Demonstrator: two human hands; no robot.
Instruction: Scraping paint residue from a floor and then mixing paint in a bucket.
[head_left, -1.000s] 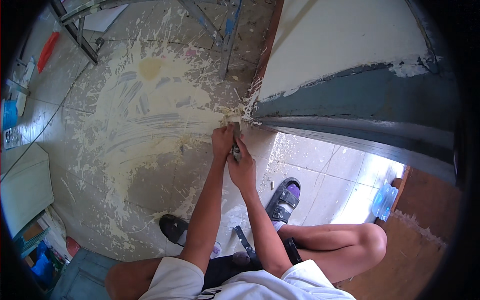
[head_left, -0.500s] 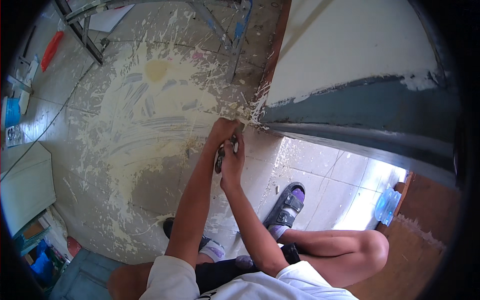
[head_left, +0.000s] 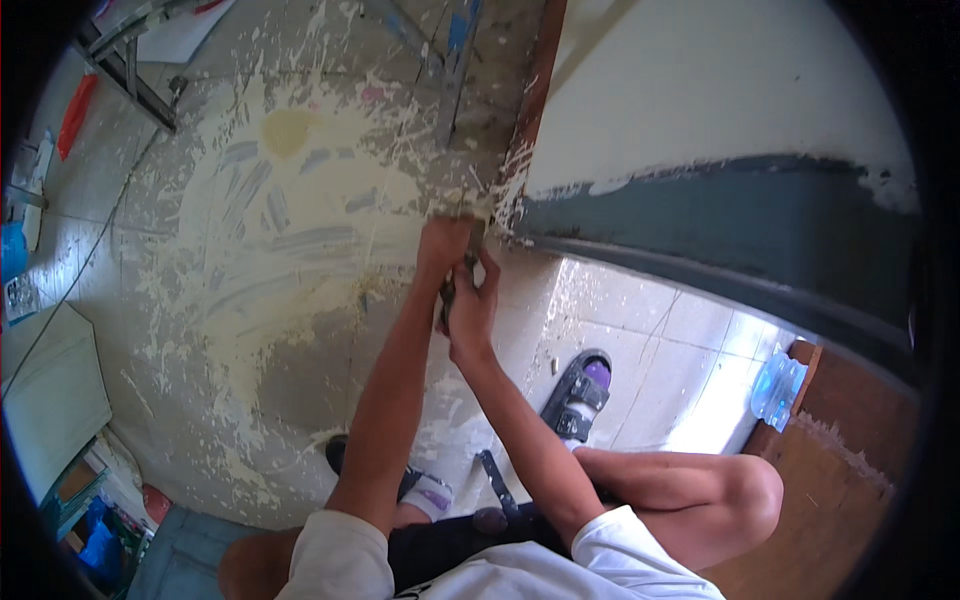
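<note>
My two hands are together on a metal scraper [head_left: 475,235] among pale flakes at the paint-spattered base of the door frame. My left hand [head_left: 445,240] is closed around its upper part, close to the blade. My right hand [head_left: 472,300] grips the dark handle just below. The blade's edge is small and hard to make out against the flakes. Thick cream paint or filler [head_left: 300,200] with streaks is smeared over the tiles left of my hands. The grey-blue lower band [head_left: 700,230] of a cream-coloured panel [head_left: 700,80] rises to their right.
A metal ladder frame [head_left: 450,90] stands ahead. A red plastic item [head_left: 75,115] and a cable [head_left: 90,260] lie at the left, above cluttered shelves [head_left: 85,510]. My sandalled foot [head_left: 575,395] is on the tiles, near a blue plastic bottle [head_left: 778,390] by brown boards [head_left: 850,470].
My hands and the scraper have moved a little forward, away from my body, and the handle now slants more toward the lower left. The view has shifted slightly.
</note>
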